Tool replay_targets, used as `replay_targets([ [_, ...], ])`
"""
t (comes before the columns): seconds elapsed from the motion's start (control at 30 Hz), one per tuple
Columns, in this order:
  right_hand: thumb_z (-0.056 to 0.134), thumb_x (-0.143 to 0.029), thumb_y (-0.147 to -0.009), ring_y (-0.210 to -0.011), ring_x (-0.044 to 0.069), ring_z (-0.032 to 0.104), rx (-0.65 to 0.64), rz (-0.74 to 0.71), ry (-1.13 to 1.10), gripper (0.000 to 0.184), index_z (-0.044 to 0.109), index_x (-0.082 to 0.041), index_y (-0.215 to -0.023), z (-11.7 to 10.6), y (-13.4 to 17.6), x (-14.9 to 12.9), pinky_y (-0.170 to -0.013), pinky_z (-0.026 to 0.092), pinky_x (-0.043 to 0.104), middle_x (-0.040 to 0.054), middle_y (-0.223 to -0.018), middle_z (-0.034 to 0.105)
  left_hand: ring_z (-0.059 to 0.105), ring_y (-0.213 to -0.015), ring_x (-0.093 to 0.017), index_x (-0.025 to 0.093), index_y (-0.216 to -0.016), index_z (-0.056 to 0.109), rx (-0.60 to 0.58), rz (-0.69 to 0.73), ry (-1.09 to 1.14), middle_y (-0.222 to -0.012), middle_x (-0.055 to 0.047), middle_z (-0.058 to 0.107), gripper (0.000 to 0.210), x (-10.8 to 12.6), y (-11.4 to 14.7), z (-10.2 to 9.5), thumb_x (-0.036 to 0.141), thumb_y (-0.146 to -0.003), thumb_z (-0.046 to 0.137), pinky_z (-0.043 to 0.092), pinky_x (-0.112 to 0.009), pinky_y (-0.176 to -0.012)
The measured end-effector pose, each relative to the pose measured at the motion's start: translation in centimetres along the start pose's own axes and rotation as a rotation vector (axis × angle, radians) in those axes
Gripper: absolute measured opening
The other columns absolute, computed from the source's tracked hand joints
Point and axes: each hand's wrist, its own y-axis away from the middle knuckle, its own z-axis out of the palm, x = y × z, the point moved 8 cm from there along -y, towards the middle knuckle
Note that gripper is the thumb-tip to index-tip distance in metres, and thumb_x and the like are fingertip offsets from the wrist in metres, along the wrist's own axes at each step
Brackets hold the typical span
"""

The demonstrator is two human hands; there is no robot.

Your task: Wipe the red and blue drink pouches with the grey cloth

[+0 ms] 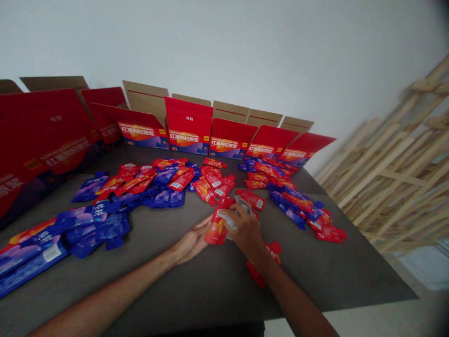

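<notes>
My left hand [194, 241] is closed on a red spouted pouch [213, 232], holding it up over the middle of the grey table [168, 285]. The fingers of my right hand [247, 232] are bent around a crumpled greyish-white cloth [229, 219], which is pressed against the pouch's upper side. Under my right forearm lie red pouches [256, 274], partly covered by the arm. Just behind my hands, another red pouch [250, 199] lies flat, close to a loose group of red pouches [213, 182].
Mixed red and blue pouches lie in a left heap [164, 180] and a right heap [294, 201]. Long blue pouches [94, 224] sit front left. Open red cartons [189, 131] line the wall, with a larger carton [45, 140] at left. Wooden frames [393, 173] stand beyond the right edge.
</notes>
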Motion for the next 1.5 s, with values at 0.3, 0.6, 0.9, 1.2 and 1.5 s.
replay_targets([
  [0.3, 0.064, -0.021, -0.087, -0.096, 0.018, 0.064, -0.326, -0.284, -0.051, 0.027, 0.064, -0.028, -0.114, 2.5, 1.1, -3.2, -0.071, 0.049, 0.024, 0.0025, -0.115, 0.062, 0.063, -0.114, -0.022, 0.021, -0.147, 0.040, 0.174, 0.098, 0.037, -0.128, -0.011, 0.065, 0.053, 1.4, 0.0, -1.1, 0.018, -0.094, 0.050, 0.044, -0.037, -0.103],
  [0.6, 0.061, -0.021, -0.090, -0.093, 0.018, 0.064, -0.115, -0.081, -0.020, 0.029, 0.064, -0.030, -0.117, 0.9, 0.2, -1.1, -0.068, 0.050, 0.025, 0.0034, -0.116, 0.063, 0.060, -0.118, -0.023, 0.018, -0.143, 0.045, 0.061, 0.052, 0.024, -0.130, -0.013, 0.064, 0.049, 0.5, -0.2, -0.7, 0.018, -0.094, 0.052, 0.040, -0.037, -0.106],
  [0.9, 0.060, -0.022, -0.090, -0.096, 0.019, 0.063, -0.057, -0.065, -0.032, 0.029, 0.064, -0.029, -0.118, 0.5, 0.1, -0.4, -0.070, 0.050, 0.026, 0.0038, -0.115, 0.063, 0.060, -0.118, -0.023, 0.017, -0.140, 0.049, 0.061, 0.045, 0.021, -0.131, -0.012, 0.063, 0.045, 0.5, 0.0, -0.5, 0.018, -0.095, 0.050, 0.041, -0.037, -0.105],
  [1.2, 0.064, -0.023, -0.086, -0.087, 0.016, 0.064, -0.321, -0.316, -0.090, 0.030, 0.064, -0.030, -0.115, 2.6, 1.1, -3.0, -0.064, 0.046, 0.024, 0.0003, -0.113, 0.063, 0.062, -0.115, -0.023, 0.020, -0.145, 0.043, 0.137, 0.123, 0.043, -0.128, -0.011, 0.065, 0.052, 1.5, -0.2, -1.4, 0.018, -0.094, 0.053, 0.043, -0.039, -0.104],
  [1.5, 0.059, -0.018, -0.087, -0.098, 0.021, 0.063, 0.027, 0.013, -0.260, 0.026, 0.064, -0.024, -0.112, -0.3, -0.4, 0.6, -0.084, 0.050, 0.033, 0.0055, -0.109, 0.066, 0.057, -0.123, -0.024, 0.018, -0.142, 0.049, 0.086, 0.083, 0.013, -0.132, -0.012, 0.063, 0.049, 0.8, 0.0, -0.8, 0.021, -0.094, 0.055, 0.036, -0.039, -0.111],
])
